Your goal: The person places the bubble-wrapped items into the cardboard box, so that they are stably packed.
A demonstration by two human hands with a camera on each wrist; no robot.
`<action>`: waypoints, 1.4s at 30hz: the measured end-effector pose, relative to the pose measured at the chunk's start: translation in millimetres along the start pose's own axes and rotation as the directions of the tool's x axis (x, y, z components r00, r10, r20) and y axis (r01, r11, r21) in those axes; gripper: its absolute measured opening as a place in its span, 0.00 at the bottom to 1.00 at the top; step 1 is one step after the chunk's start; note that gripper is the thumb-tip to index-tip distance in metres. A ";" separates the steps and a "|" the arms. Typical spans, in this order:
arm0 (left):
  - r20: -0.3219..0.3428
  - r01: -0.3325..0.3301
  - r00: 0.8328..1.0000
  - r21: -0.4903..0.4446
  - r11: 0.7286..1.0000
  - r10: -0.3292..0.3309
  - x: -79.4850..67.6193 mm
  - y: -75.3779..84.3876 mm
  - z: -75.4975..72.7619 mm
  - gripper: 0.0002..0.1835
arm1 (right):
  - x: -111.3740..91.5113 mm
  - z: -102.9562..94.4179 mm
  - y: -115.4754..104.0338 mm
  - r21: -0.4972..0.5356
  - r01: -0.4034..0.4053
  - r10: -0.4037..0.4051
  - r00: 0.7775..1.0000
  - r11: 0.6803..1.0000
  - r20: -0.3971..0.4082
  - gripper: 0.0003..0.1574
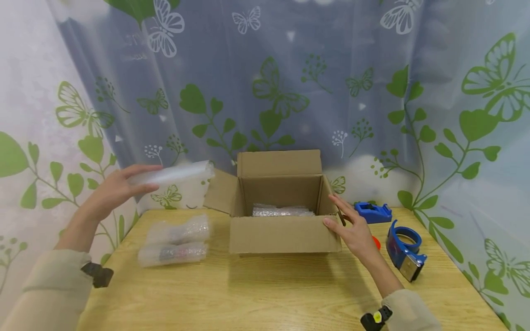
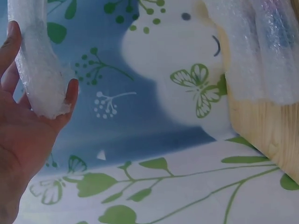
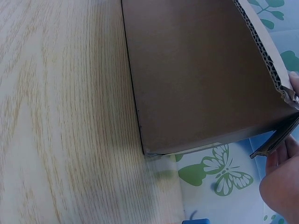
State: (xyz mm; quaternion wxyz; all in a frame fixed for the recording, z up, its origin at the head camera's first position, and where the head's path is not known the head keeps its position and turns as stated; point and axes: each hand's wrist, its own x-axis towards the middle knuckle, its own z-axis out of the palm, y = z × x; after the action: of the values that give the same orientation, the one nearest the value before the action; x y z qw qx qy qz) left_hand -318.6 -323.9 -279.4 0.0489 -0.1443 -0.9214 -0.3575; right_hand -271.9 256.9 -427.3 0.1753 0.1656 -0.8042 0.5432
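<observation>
A bubble-wrapped bundle (image 1: 178,174), long and tube-shaped, is gripped in my left hand (image 1: 113,188) above the left part of the table. The left wrist view shows the same bundle (image 2: 39,60) lying across the palm, between thumb and fingers. My right hand (image 1: 352,230) holds the front right corner of an open cardboard box (image 1: 283,235), thumb on the front flap and fingers at the right flap. Inside the box lies more bubble wrap (image 1: 283,211). In the right wrist view the box's side (image 3: 201,70) fills the middle, with the right hand (image 3: 282,177) at its flap edges.
Two more bubble-wrapped bundles (image 1: 175,253) lie on the wooden table (image 1: 186,294) left of the box. To its right are a blue tape dispenser (image 1: 374,212), a blue tape gun (image 1: 403,250) and a red round item (image 1: 376,242). A patterned curtain (image 1: 232,69) hangs behind.
</observation>
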 end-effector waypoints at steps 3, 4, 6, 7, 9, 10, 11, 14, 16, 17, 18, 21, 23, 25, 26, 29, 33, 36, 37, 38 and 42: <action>0.001 -0.004 1.000 0.012 1.000 0.004 3.9 9.1 4.7 0.35 | 0.1 -0.1 -0.1 0.000 -0.004 0.004 1.000 1.000 0.000 0.41; 0.004 -0.008 1.000 0.006 1.000 0.008 5.1 12.3 6.6 0.34 | 0.1 -0.1 -0.1 -0.001 -0.005 0.005 1.000 1.000 0.000 0.41; 0.007 -0.019 1.000 0.001 1.000 0.019 7.0 19.1 10.2 0.33 | 0.3 0.0 0.1 -0.001 -0.008 0.008 1.000 1.000 0.001 0.41; 0.013 -0.027 1.000 -0.010 1.000 0.027 7.7 22.5 11.7 0.33 | 0.3 0.2 0.2 0.001 -0.009 0.009 1.000 1.000 0.001 0.41; 0.021 -0.049 0.999 -0.028 0.998 0.049 9.3 29.4 14.0 0.32 | 0.3 0.7 0.4 0.001 -0.008 0.008 1.000 1.000 0.002 0.41; 0.026 -0.062 0.998 -0.028 0.998 0.062 10.1 33.4 14.9 0.33 | 0.3 0.9 0.3 0.003 -0.007 0.007 1.000 1.000 0.003 0.41; 0.029 -0.072 0.997 -0.031 0.997 0.073 11.3 36.9 16.0 0.32 | 0.3 1.0 0.2 0.003 -0.007 0.007 1.000 1.000 0.004 0.41; 0.043 -0.103 0.994 -0.047 0.994 0.105 17.3 48.0 20.0 0.32 | 0.5 0.4 -0.5 0.001 -0.006 0.006 1.000 1.000 0.002 0.41; 0.050 -0.107 0.993 -0.045 0.993 0.109 21.4 56.5 23.6 0.32 | 0.8 -0.3 -1.1 -0.002 -0.004 0.004 1.000 1.000 0.000 0.41; 0.051 -0.104 0.993 -0.047 0.993 0.106 23.9 60.4 26.0 0.32 | 0.9 -0.7 -1.1 -0.005 -0.004 0.004 1.000 1.000 0.000 0.41; 0.054 -0.104 0.993 -0.046 0.993 0.107 26.0 64.7 28.4 0.32 | 1.1 -1.0 -1.1 -0.007 -0.003 0.003 1.000 1.000 -0.001 0.41; 0.063 -0.114 0.991 -0.066 0.991 0.119 32.5 78.3 37.4 0.31 | 1.2 -1.6 -1.2 -0.013 -0.002 0.002 1.000 1.000 -0.002 0.41; 0.071 -0.137 0.987 -0.088 0.987 0.143 38.3 86.6 45.5 0.30 | 1.3 -1.9 -0.8 -0.015 -0.003 0.003 1.000 1.000 -0.002 0.41; 0.076 -0.161 0.983 -0.107 0.981 0.170 44.1 94.2 53.8 0.29 | 1.4 -1.9 -0.2 -0.017 -0.003 0.003 1.000 1.000 -0.002 0.41; 0.077 -0.176 0.980 -0.107 0.979 0.185 47.4 97.2 58.4 0.29 | 1.4 -1.8 0.2 -0.016 -0.003 0.003 1.000 1.000 -0.003 0.41; 0.065 -0.195 0.977 -0.092 0.977 0.201 55.4 105.1 72.4 0.28 | 1.4 -1.3 0.8 -0.014 -0.002 0.002 1.000 1.000 -0.005 0.40; 0.058 -0.215 0.974 -0.072 0.974 0.219 61.3 111.6 91.1 0.27 | 1.2 -0.3 0.3 -0.016 -0.003 0.003 1.000 1.000 -0.002 0.40; 0.081 -0.233 0.967 -0.095 0.968 0.241 63.3 115.4 104.9 0.28 | 0.8 0.3 -0.1 -0.020 -0.004 0.004 1.000 1.000 0.000 0.41; 0.091 -0.232 0.966 -0.118 0.965 0.244 63.8 117.0 109.6 0.28 | 0.8 0.4 -0.3 -0.020 -0.003 0.003 1.000 1.000 0.000 0.41; 0.100 -0.231 0.964 -0.134 0.964 0.245 64.1 118.6 114.1 0.28 | 0.7 0.5 -0.3 -0.020 -0.003 0.003 1.000 1.000 -0.001 0.41; 0.127 -0.230 0.960 -0.149 0.962 0.249 65.7 125.7 130.2 0.27 | 1.1 0.2 -0.1 -0.022 -0.004 0.004 1.000 1.000 -0.003 0.41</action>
State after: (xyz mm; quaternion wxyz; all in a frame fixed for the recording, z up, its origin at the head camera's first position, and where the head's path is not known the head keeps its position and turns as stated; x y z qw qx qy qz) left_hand -341.8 -132.8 -282.0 0.0151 -0.2833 -0.8723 -0.3982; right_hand -272.8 256.6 -426.7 0.1772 0.1614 -0.8101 0.5351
